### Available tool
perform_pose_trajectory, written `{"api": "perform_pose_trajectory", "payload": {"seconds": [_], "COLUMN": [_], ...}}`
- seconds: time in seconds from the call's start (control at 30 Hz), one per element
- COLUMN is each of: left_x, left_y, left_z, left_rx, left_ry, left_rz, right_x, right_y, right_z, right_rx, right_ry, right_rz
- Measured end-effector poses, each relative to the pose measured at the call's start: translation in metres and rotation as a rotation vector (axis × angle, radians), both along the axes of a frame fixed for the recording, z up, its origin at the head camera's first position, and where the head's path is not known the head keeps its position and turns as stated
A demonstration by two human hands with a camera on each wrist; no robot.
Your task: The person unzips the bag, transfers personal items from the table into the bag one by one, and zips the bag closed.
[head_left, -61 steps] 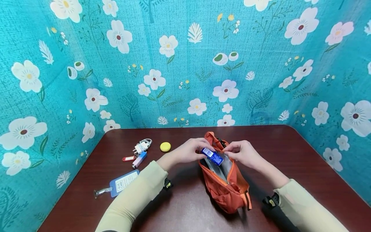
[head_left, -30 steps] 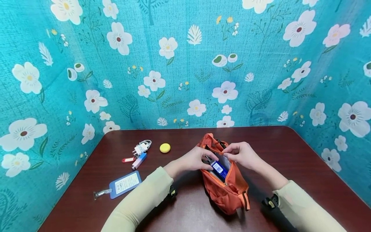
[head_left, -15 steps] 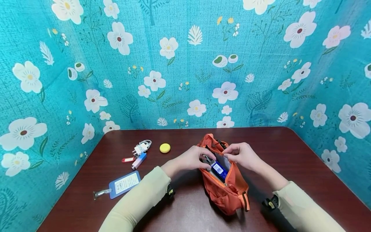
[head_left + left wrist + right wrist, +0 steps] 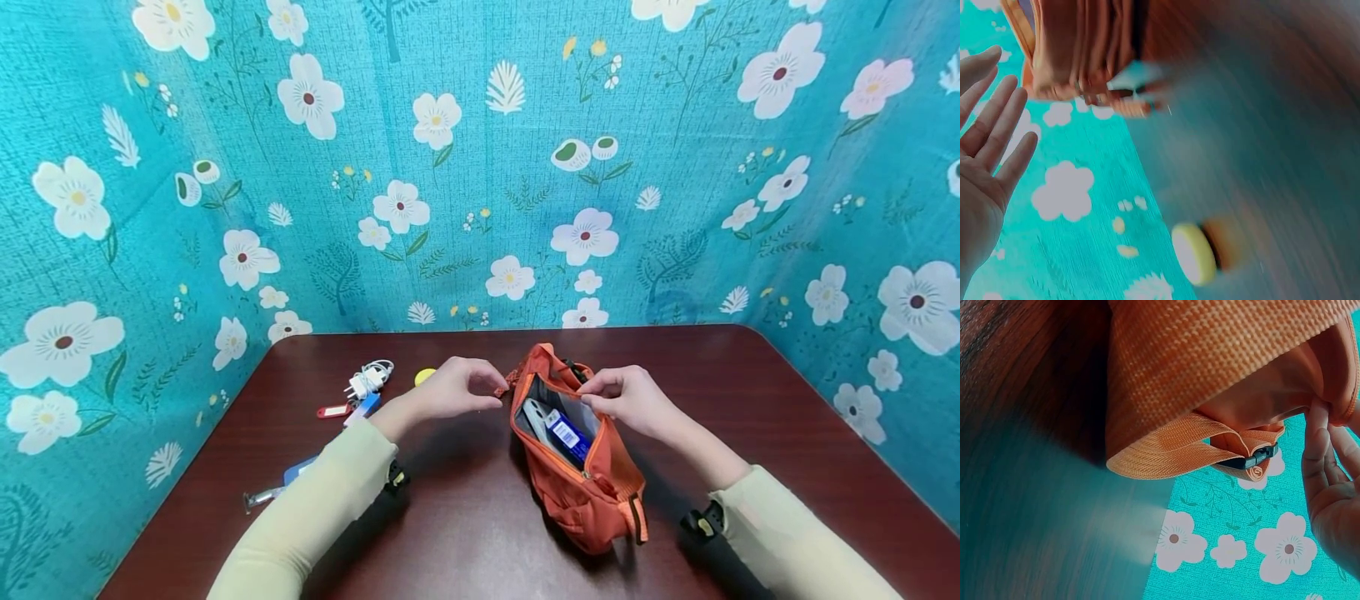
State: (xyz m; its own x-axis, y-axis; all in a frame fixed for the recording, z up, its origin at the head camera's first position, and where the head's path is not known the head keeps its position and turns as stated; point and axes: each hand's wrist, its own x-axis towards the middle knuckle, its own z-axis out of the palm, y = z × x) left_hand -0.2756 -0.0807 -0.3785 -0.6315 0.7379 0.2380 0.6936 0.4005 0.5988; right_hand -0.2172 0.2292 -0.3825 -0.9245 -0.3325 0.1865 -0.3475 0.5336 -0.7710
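An orange waist bag stands unzipped on the table, its grey lining showing. Inside lie a small blue box with a white label and a pale grey object with dark round spots. My right hand pinches the right rim of the opening; the right wrist view shows the fingers on the orange fabric. To the left of the bag, my left hand is in the air with nothing in it, fingers apart. Below it in the left wrist view is a round yellow case, which the hand partly covers in the head view.
At the left lie a white charger with cable, a red key tag and a blue-pink lighter-like stick. My left sleeve partly covers a blue card holder. The bag's strap and black buckle hang at its far side.
My left hand has lowered the blue box into the bag, let go of it and drawn back out to the left. The right hand has kept its hold on the rim.
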Motion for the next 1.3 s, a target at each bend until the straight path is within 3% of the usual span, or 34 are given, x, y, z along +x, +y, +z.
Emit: {"api": "perform_pose_trajectory", "payload": {"seconds": [0.33,0.53,0.67,0.87,1.1,1.3], "left_x": [-0.019,-0.026,-0.030,-0.041,-0.053,-0.060], "left_y": [-0.044,-0.059,-0.066,-0.075,-0.084,-0.089], "left_z": [-0.004,-0.008,-0.009,-0.023,-0.043,-0.051], "left_rx": [0.003,-0.029,-0.035,-0.058,-0.045,-0.052], "left_ry": [0.018,-0.032,-0.079,-0.121,-0.140,-0.175], "left_rz": [0.096,0.202,0.234,0.293,0.320,0.358], "right_x": [0.001,0.001,0.001,0.002,0.003,0.001], "right_y": [0.000,0.000,-0.001,0.000,-0.001,-0.001], "right_z": [0.003,0.003,0.002,0.000,-0.001,0.000], "right_rx": [0.001,-0.015,-0.017,-0.007,-0.009,0.003], "right_ry": [-0.007,-0.014,-0.011,-0.005,-0.008,0.005], "right_rz": [0.005,0.013,0.013,0.000,0.006,0.004]}}
